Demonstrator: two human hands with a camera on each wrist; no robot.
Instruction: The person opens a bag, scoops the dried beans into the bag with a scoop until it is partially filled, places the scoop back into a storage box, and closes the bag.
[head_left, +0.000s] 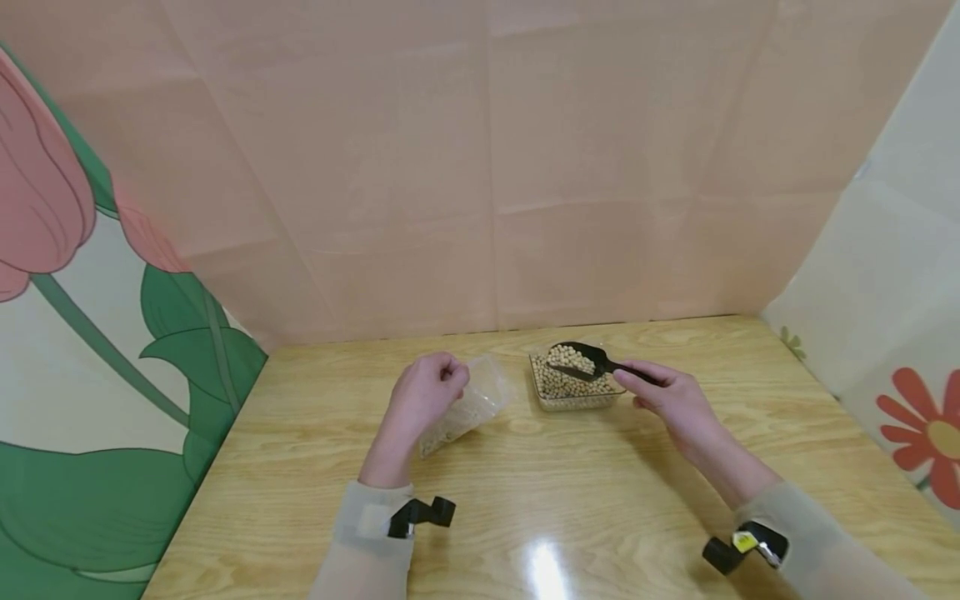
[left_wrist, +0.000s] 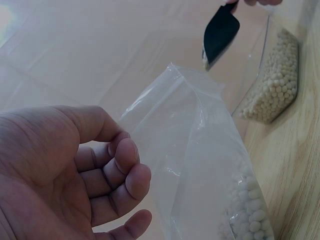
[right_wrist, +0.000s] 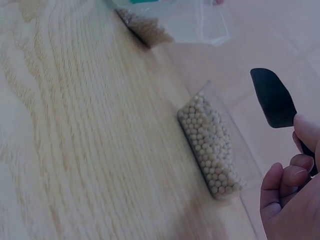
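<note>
My right hand (head_left: pixel 670 402) grips the handle of a black scoop (head_left: pixel 598 357), heaped with pale round beans that look like soybeans (head_left: pixel 570 358). The scoop is over a clear rectangular container (head_left: pixel 577 402) of the same beans; in the right wrist view a gap shows between scoop (right_wrist: pixel 274 98) and container (right_wrist: pixel 205 145). To the left, my left hand (head_left: pixel 429 387) pinches the upper edge of a clear plastic bag (head_left: pixel 480 398) between thumb and forefinger. The left wrist view shows beans (left_wrist: pixel 248 207) low in the bag (left_wrist: pixel 185 150). Its mouth faces the container side.
Both things stand on a light wood-grain table (head_left: pixel 495 508). A pinkish sheet (head_left: pixel 487 167) rises along the table's back edge. Printed panels stand at both sides, with a tulip (head_left: pixel 45 167) on the left and a red flower (head_left: pixel 926 429) on the right.
</note>
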